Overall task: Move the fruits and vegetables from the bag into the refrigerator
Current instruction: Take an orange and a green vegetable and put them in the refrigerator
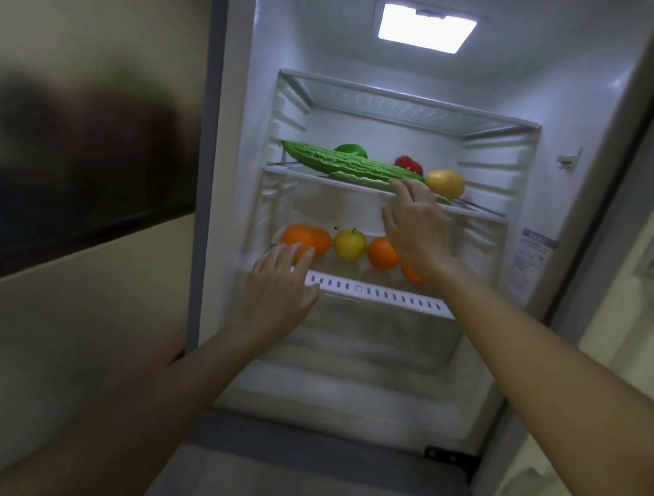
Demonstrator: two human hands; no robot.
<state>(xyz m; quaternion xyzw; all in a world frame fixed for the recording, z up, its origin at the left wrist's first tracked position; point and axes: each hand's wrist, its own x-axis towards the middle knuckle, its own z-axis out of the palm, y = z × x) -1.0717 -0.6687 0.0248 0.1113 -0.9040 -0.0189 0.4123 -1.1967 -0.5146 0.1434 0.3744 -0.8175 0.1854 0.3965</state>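
**Both hands inside the open refrigerator, produce on two shelves**

You face the open refrigerator, its ceiling lamp lit at 12 o'clock. On the middle shelf a long bitter gourd lies lengthwise along the front edge. Behind it sit a green pepper and a red pepper, and a yellow mango rests at the gourd's 3 o'clock end.

Your right hand reaches to that shelf; its fingers are spread and fairly straight, their tips at the gourd's right end, gripping nothing. Whether they touch the gourd you cannot tell.

On the lower shelf a row runs from 9 to 3 o'clock: an orange persimmon, a yellow apple, an orange, and another orange fruit partly hidden by your right wrist.

Your left hand lies at the shelf's 9 o'clock front corner, fingers relaxed and open, tips just before the persimmon, holding nothing.
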